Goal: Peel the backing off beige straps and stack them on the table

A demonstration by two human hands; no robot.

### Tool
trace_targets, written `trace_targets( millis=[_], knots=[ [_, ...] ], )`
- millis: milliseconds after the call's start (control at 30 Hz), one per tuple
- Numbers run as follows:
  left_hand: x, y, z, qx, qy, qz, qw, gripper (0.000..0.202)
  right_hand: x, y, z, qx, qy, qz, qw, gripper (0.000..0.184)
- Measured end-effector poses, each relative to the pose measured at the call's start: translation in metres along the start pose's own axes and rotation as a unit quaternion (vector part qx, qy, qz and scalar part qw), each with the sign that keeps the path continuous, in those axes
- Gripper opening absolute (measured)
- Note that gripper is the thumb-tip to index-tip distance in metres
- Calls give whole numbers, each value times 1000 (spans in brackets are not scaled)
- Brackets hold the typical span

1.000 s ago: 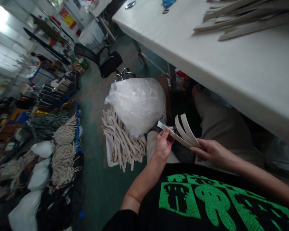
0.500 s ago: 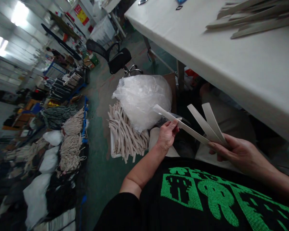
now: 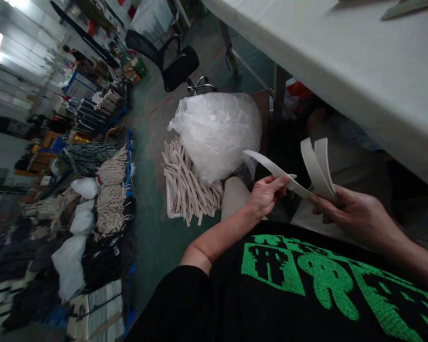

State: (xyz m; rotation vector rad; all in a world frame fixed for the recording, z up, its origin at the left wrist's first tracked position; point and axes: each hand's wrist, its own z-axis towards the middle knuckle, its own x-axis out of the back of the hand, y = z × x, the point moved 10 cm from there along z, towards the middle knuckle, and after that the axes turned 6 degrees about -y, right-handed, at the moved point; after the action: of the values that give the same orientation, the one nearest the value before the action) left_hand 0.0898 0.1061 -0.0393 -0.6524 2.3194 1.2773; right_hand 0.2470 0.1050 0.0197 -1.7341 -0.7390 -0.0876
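Note:
My right hand (image 3: 355,216) is closed on a small fan of cream strips (image 3: 319,166), two of which stick up curved from its fingers. A third strip (image 3: 271,167) runs leftward from that bunch, and my left hand (image 3: 267,194) pinches it near its middle. Both hands are in front of my chest, below the edge of the white table (image 3: 342,61). Just left of my hands, a white tray (image 3: 171,209) on the floor holds a heap of the same cream strips (image 3: 185,183), partly covered by a crumpled clear plastic bag (image 3: 217,130).
A black office chair (image 3: 171,61) stands beyond the tray on the green floor. Bundles of cord, white sacks and stacked goods (image 3: 92,204) line the left side. More strips (image 3: 410,4) lie on the table at the top right. Table legs (image 3: 280,90) stand close by.
Both hands have shifted slightly right with the strips, my left hand sliding along the single strip toward the right hand. The camera has tilted down, so less of the tabletop shows.

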Motion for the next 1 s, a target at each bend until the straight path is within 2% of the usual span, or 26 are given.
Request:
trace_targets(
  millis=[100, 267, 433, 600, 667, 833, 933, 1000],
  knots=[
    [-10, -7, 1, -5, -28, -8, 1000, 20, 4, -10, 8, 27, 27, 5, 999, 76],
    [14, 8, 7, -25, 31, -21, 999, 32, -14, 3, 9, 28, -51, 27, 998, 67],
    [12, -10, 10, 41, 37, -39, 998, 33, -17, 7, 21, 43, -10, -3, 999, 53],
    [23, -2, 14, 19, 72, -43, 996, 26, -18, 10, 21, 22, -51, -6, 998, 38],
    [23, -5, 17, 26, 70, -38, 997, 25, -16, 12, 19, 7, -46, -23, 999, 34],
    [5, -26, 22, 57, 28, -36, 997, 22, -12, 10, 28, 4, -10, -15, 1000, 32],
    [2, -22, 24, 40, 14, -45, 998, 22, -12, 10, 21, -6, -45, 60, 997, 38],
    [3, -23, 23, 54, 13, -39, 998, 22, -9, 13, 8, -25, -70, 109, 991, 44]
  ],
)
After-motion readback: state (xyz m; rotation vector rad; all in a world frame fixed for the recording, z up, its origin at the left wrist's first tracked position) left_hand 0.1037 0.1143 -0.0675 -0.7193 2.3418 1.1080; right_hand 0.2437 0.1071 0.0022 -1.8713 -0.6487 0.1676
